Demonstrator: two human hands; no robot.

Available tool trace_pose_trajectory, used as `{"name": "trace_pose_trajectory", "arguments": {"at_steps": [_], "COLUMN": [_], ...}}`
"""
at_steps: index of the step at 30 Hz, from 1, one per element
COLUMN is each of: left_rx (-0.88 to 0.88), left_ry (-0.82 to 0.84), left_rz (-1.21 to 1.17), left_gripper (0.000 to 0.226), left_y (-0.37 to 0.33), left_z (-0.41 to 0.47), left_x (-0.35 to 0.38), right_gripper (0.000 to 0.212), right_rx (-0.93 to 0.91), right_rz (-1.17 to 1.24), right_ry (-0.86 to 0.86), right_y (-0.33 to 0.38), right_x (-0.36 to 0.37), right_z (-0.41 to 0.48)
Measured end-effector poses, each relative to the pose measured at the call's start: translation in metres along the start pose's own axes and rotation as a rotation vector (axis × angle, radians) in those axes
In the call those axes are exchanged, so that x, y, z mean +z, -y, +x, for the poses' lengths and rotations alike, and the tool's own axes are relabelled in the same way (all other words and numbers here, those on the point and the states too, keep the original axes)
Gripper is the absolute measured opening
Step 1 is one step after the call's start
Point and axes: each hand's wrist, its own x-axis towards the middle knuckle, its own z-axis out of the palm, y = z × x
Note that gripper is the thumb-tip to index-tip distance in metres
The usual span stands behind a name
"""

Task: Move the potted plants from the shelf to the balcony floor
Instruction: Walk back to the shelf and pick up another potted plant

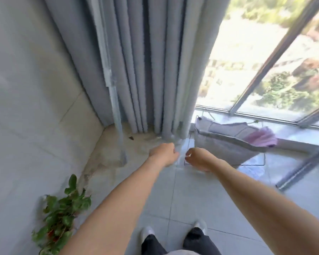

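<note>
— Potted plant (63,214): seen near left on the balcony floor (191,208), against the wall. Leaves look soft; the pot should be taken.
— Left hand (164,153) and right hand (197,157) are loosely curled, empty.

Grey curtain (147,61) w/ folded grey cloth (226,142) & pink cloth (261,138) nearby.

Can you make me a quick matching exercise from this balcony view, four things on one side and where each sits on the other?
Things:
1. green leafy potted plant
2. grey pleated curtain
3. pink cloth
4. white shoes

Places:
A. on the window ledge, right
B. bottom centre, on the floor tiles
C. by the left wall, on the floor
D. hanging in the corner

Pairs: 1-C, 2-D, 3-A, 4-B
</note>
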Motion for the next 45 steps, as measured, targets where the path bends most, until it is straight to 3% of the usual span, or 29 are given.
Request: {"name": "trace_pose_trajectory", "arguments": {"at_steps": [5,12,18,21,26,31,34,40,45], "left_rx": [0.34,0.791,1.102,1.227,1.425,1.507,1.547,1.609,1.668], "left_ry": [0.085,0.196,0.229,0.222,0.201,0.205,0.193,0.21,0.133], "left_rz": [0.214,0.29,0.41,0.461,0.49,0.483,0.446,0.412,0.404], "left_gripper": [0.035,0.035,0.034,0.033,0.032,0.018,0.026,0.03,0.02], "left_y": [-0.198,-0.507,-0.695,-0.786,-0.936,-1.101,-1.195,-1.346,-1.471], "left_z": [0.021,-0.008,-0.056,-0.079,-0.108,-0.118,-0.123,-0.125,-0.126], "left_x": [0.014,0.114,0.197,0.225,0.26,0.287,0.305,0.347,0.39], "right_gripper": [0.028,0.034,0.036,0.027,0.04,0.042,0.031,0.037,0.024], "right_rx": [0.175,0.545,0.77,0.839,0.917,0.956,1.024,1.058,1.07], "right_rz": [0.118,0.392,0.487,0.556,0.569,0.529,0.547,0.602,0.56], "right_ry": [-0.164,-0.455,-0.621,-0.709,-0.832,-0.98,-1.04,-1.102,-1.173], "right_y": [-0.163,-0.418,-0.568,-0.63,-0.735,-0.851,-0.917,-1.044,-1.164], "right_x": [-0.083,-0.147,-0.166,-0.181,-0.232,-0.309,-0.345,-0.393,-0.437], "right_z": [-0.075,-0.233,-0.364,-0.413,-0.472,-0.53,-0.558,-0.601,-0.637]}}
